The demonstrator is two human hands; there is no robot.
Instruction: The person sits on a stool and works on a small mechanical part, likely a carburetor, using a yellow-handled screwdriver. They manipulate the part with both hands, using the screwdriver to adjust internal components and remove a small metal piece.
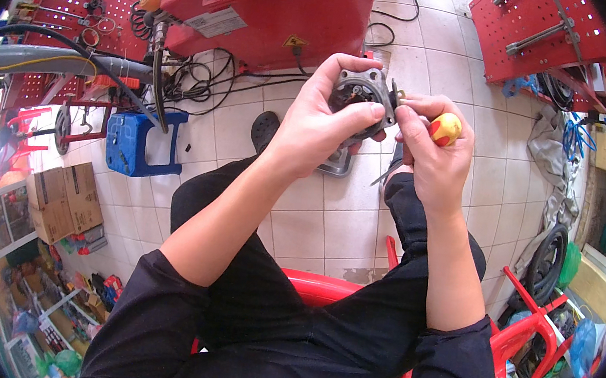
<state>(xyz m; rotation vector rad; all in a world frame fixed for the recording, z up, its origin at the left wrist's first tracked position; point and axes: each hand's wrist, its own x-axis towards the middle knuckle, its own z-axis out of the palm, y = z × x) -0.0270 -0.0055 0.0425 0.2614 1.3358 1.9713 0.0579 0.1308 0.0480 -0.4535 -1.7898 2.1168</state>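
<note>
My left hand (313, 125) is closed around a grey metal housing (375, 79), round with bolt holes in its flange. Its thumb presses on the rim, and dark parts show inside the opening. My right hand (435, 159) holds a screwdriver (445, 129) with a yellow and red handle against the palm. The thin shaft sticks out below that hand, pointing down and left. Between right thumb and forefinger, at the housing's right edge, is a small dark piece (393, 94); its kind is unclear. A shallow metal tray (336, 164) sits on the floor below, partly hidden by my left hand.
A large red machine (262, 19) stands ahead, with black cables (211, 83) on the tiles. A blue stool (142, 142) and cardboard boxes (65, 201) are at left. Red tool racks (540, 37) stand at far right, a red plastic chair (523, 345) at lower right.
</note>
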